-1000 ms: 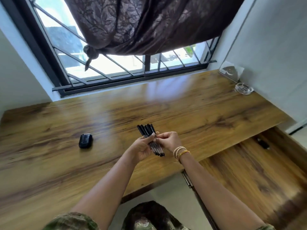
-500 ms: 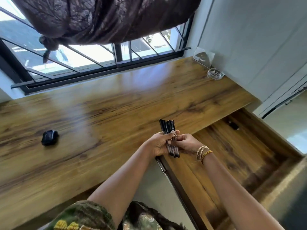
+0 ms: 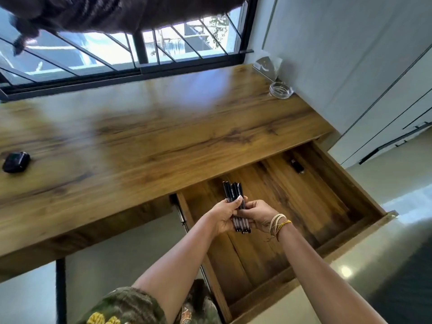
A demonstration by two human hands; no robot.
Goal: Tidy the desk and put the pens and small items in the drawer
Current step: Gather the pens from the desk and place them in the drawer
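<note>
Both hands are closed around one bundle of pens (image 3: pixel 236 208): the left hand (image 3: pixel 225 215) wraps it with the thumb pressed across the barrels, and the right hand (image 3: pixel 259 215) pinches its lower half from the other side. The bundle stands nearly upright above the open drawer (image 3: pixel 304 206), towards its left side. Pens like these are probably light, stiff and smooth, so loose ones could slide out; gripping the barrels mid-length looks safest. A small dark item (image 3: pixel 297 166) lies in the drawer's far corner; a black case (image 3: pixel 16 162) sits on the desk (image 3: pixel 163 127), far left of the drawer.
</note>
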